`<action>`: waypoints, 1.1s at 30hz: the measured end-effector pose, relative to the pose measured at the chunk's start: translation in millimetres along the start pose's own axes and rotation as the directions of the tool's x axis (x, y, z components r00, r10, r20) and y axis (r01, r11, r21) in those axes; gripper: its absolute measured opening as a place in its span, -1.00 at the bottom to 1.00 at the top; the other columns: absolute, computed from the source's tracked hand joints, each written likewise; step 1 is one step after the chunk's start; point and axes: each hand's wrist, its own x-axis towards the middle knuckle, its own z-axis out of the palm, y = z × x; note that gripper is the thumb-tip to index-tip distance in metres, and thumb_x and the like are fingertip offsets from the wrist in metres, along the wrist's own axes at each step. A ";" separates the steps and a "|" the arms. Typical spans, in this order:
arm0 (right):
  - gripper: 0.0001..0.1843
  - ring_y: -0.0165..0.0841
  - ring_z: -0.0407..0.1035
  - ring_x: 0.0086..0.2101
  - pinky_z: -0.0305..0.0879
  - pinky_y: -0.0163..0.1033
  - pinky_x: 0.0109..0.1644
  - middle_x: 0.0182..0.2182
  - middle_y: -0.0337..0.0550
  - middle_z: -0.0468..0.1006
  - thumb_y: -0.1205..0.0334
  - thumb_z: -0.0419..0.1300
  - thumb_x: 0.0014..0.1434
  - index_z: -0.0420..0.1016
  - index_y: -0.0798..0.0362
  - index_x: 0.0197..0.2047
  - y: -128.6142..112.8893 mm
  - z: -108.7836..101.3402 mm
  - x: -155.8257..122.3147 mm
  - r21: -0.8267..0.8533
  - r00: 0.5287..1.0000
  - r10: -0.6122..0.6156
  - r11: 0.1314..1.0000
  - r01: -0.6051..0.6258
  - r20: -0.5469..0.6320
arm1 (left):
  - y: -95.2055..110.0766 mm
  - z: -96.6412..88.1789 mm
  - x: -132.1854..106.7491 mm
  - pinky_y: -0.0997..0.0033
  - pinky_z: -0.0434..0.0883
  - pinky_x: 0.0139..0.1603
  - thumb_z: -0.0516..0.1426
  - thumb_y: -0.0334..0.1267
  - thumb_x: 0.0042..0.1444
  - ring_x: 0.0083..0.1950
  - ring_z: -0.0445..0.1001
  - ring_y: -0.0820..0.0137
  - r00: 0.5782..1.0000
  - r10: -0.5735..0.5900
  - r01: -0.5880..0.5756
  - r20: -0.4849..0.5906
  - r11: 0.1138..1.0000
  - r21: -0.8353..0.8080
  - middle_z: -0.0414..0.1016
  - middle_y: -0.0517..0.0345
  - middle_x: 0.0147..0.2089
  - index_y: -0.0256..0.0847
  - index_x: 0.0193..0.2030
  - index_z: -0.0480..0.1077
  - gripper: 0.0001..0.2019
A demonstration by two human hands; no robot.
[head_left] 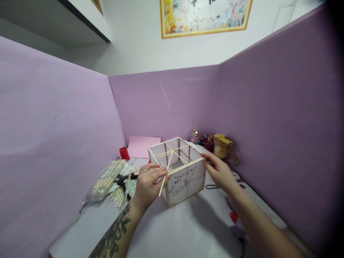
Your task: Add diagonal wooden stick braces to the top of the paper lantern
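Note:
A box of thin wooden sticks with white panels [188, 184] stands tilted in view at the middle of the table, red blossom branches on its front panel. Its top is uncovered, with thin sticks crossing over it. My left hand [150, 181] is closed at the front left corner, pinching a loose wooden stick [162, 187] that slants over the rim towards the crossing. My right hand [219, 171] grips the box's right top corner between thumb and fingers. The fingertips of both hands are partly hidden.
Bundled wooden sticks [107, 177] in plastic lie at the left, beside black-handled pliers [121, 181]. Behind stand a red cup [124, 153], pink sheet [142, 146], jar of colourful bits [195, 136] and yellow-topped tub [221, 147]. Purple panels [166, 104] wall the table [172, 233].

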 end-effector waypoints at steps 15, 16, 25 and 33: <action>-0.65 -0.19 0.39 -0.04 0.42 -0.05 -0.04 0.00 0.04 0.41 0.18 0.03 0.25 0.38 0.00 0.09 -35.6 -7.1 -50.4 -0.082 0.997 -0.074 0.994 0.077 0.030 | -22.1 -34.1 -8.9 0.22 0.50 -0.10 0.25 -0.43 0.07 -0.15 0.56 0.32 0.995 0.017 -0.027 -0.103 0.995 -0.101 0.62 0.10 -0.20 -0.12 -0.14 0.53 -0.78; -0.63 -0.15 0.35 0.01 0.39 0.01 0.02 0.05 0.06 0.38 0.17 0.04 0.25 0.36 0.00 0.11 -36.2 -8.6 -51.7 -0.124 0.996 -0.092 0.988 0.093 0.009 | -16.8 -38.8 -11.0 0.22 0.50 -0.10 0.24 -0.43 0.07 -0.16 0.56 0.32 0.979 -0.017 -0.003 -0.203 0.996 -0.094 0.62 0.12 -0.20 -0.10 -0.16 0.53 -0.80; -0.77 -0.19 0.34 -0.04 0.29 -0.05 0.04 -0.07 -0.02 0.43 0.32 0.11 0.24 0.40 0.00 -0.03 -105.9 -14.6 -95.0 -0.110 0.933 -0.310 0.950 0.294 -0.184 | 19.8 -47.1 -44.3 0.49 0.50 -0.30 0.28 -0.18 0.06 -0.37 0.56 0.44 0.654 -0.728 0.466 -0.204 0.600 -0.650 0.60 0.17 -0.39 -0.17 -0.32 0.54 -0.87; -0.58 -0.14 0.24 0.02 0.25 0.01 0.10 -0.05 0.06 0.34 0.51 0.10 0.20 0.33 0.15 0.13 -156.3 46.1 -117.7 -0.094 0.836 -0.548 0.831 0.549 0.038 | 46.9 -76.3 -70.2 0.38 0.46 -0.17 0.22 -0.51 0.08 -0.24 0.51 0.41 0.986 -0.162 0.148 -0.049 0.963 -0.224 0.58 0.12 -0.25 -0.18 -0.16 0.52 -0.78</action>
